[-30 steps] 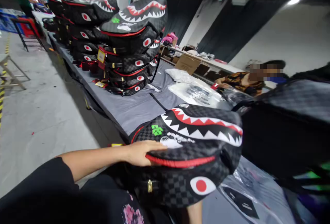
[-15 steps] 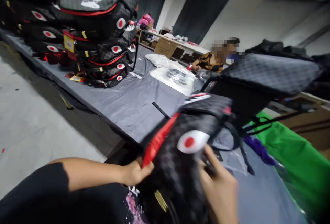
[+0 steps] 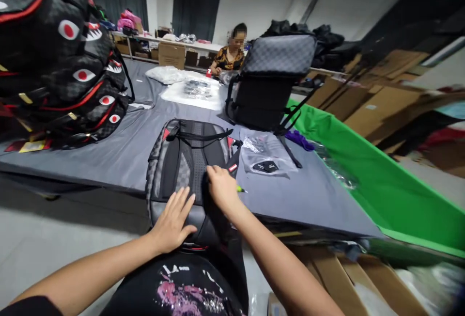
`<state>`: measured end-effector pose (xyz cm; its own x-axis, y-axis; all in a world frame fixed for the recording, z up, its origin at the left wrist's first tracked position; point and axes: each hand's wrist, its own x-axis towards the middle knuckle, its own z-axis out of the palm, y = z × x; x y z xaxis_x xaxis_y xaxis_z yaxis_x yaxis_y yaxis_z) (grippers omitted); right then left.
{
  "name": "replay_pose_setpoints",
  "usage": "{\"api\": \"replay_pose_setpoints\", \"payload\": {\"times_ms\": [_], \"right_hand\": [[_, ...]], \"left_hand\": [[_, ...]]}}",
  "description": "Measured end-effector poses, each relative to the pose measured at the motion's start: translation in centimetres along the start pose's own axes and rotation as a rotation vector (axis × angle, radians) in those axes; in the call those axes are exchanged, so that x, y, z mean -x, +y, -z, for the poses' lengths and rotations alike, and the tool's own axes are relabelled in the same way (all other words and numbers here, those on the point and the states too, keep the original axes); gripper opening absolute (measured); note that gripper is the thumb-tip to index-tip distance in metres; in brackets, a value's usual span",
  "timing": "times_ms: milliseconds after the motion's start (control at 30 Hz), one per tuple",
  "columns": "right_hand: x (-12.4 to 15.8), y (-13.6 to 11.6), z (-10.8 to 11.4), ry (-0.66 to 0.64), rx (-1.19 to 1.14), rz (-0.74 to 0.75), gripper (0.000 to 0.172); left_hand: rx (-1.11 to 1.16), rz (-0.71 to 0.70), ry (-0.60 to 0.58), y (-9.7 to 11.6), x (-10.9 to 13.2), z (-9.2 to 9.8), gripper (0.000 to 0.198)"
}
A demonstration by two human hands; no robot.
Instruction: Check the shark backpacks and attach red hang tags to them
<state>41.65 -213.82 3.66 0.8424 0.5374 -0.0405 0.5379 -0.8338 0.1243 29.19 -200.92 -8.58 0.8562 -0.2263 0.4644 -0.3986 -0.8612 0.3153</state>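
Observation:
A black checkered backpack (image 3: 169, 170) lies at the table's front edge, its padded back panel and shoulder straps facing up. Its lower end reaches over the edge toward my body. My left hand (image 3: 173, 221) rests flat on the lower part of the back panel, fingers stretched out. Over the right side of the panel, my right hand (image 3: 222, 185) is curled with its fingertips closed on the backpack near the right strap. What exactly lies under those fingers is hidden. A thin yellow-green pointed item (image 3: 240, 189) shows just beside the right hand.
Stacked shark-face backpacks (image 3: 72, 78) stand at the left. Another backpack (image 3: 269, 88) stands upright behind, near clear plastic bags (image 3: 267, 153) and a purple cloth (image 3: 300, 140). Green fabric (image 3: 363, 175) borders the grey table (image 3: 308, 199) at right. A person (image 3: 230, 54) sits across it.
The backpack has gone from being held up, eye side showing, to lying on the table with its back panel up. Both hands have shifted onto that panel. The view has swung right.

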Motion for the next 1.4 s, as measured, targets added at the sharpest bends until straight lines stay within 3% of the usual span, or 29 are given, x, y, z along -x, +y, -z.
{"api": "replay_pose_setpoints", "payload": {"times_ms": [67, 133, 200, 267, 367, 433, 533, 600, 700, 833, 867, 900, 933, 1000, 1033, 1100, 1167, 1233, 1400], "right_hand": [[0.7, 4.0, -0.9, -0.005, -0.001, -0.216, 0.027], [1.3, 7.6, -2.5, 0.048, -0.075, -0.374, 0.029], [1.2, 10.3, -4.4, 0.083, -0.268, -0.460, 0.036], [0.2, 12.1, -6.0, 0.006, -0.531, -0.493, 0.043], [-1.7, 12.9, -7.5, -0.178, -0.820, -0.506, 0.042], [-2.5, 12.4, -7.7, -0.186, -0.871, -0.507, 0.038], [-2.6, 11.2, -7.6, -0.136, -0.873, -0.487, 0.038], [-2.3, 10.8, -7.7, -0.156, -0.890, -0.484, 0.043], [-2.1, 11.0, -8.1, -0.220, -0.946, -0.479, 0.052], [-2.3, 11.2, -8.1, -0.237, -0.941, -0.477, 0.058], [-2.3, 10.9, -7.9, -0.222, -0.898, -0.478, 0.057], [-2.3, 10.5, -7.6, -0.198, -0.847, -0.475, 0.054], [-2.3, 9.9, -7.3, -0.163, -0.796, -0.464, 0.049], [-2.2, 8.6, -6.6, -0.072, -0.725, -0.430, 0.039], [-2.0, 8.0, -6.1, -0.028, -0.708, -0.417, 0.035], [-1.6, 7.0, -5.2, 0.044, -0.694, -0.407, 0.030], [-0.9, 6.5, -4.2, 0.098, -0.700, -0.403, 0.024], [-0.2, 6.3, -3.1, 0.146, -0.717, -0.377, 0.019], [1.9, 7.2, -0.5, 0.276, -0.714, -0.208, 0.027]], "left_hand": [[-0.082, -0.003, -0.141, 0.1, 1.5, -3.1, 0.074], [-0.108, -0.025, -0.192, 0.2, 3.3, -4.7, 0.065], [-0.053, -0.026, -0.141, 0.2, 3.9, -4.3, 0.046], [0.054, -0.056, -0.044, 0.2, 2.4, -2.2, 0.031], [0.124, -0.143, 0.092, -0.4, -4.4, 1.7, 0.030], [0.052, -0.104, 0.119, -1.6, -10.5, 3.1, 0.035], [-0.113, -0.037, 0.025, -4.1, -18.5, 2.5, 0.046], [-0.159, -0.026, -0.105, -5.4, -21.2, 1.3, 0.046], [-0.140, -0.075, -0.310, -5.2, -20.3, 1.2, 0.040], [0.014, -0.132, -0.796, -1.4, -14.7, 4.7, 0.039], [0.063, -0.173, -0.891, -0.3, -13.8, 5.6, 0.034], [0.088, -0.216, -0.907, 0.5, -13.4, 6.2, 0.029], [0.081, -0.264, -0.853, 1.0, -13.7, 6.4, 0.023], [-0.034, -0.327, -0.596, 0.8, -15.6, 5.7, 0.020], [-0.123, -0.353, -0.453, 0.1, -17.1, 5.0, 0.022], [-0.286, -0.411, -0.276, -1.9, -20.1, 3.7, 0.028], [-0.388, -0.492, -0.198, -3.6, -22.3, 3.3, 0.036], [-0.433, -0.563, -0.151, -4.2, -23.1, 4.2, 0.045], [-0.440, -0.597, -0.037, -1.6, -21.5, 8.8, 0.047]]}}
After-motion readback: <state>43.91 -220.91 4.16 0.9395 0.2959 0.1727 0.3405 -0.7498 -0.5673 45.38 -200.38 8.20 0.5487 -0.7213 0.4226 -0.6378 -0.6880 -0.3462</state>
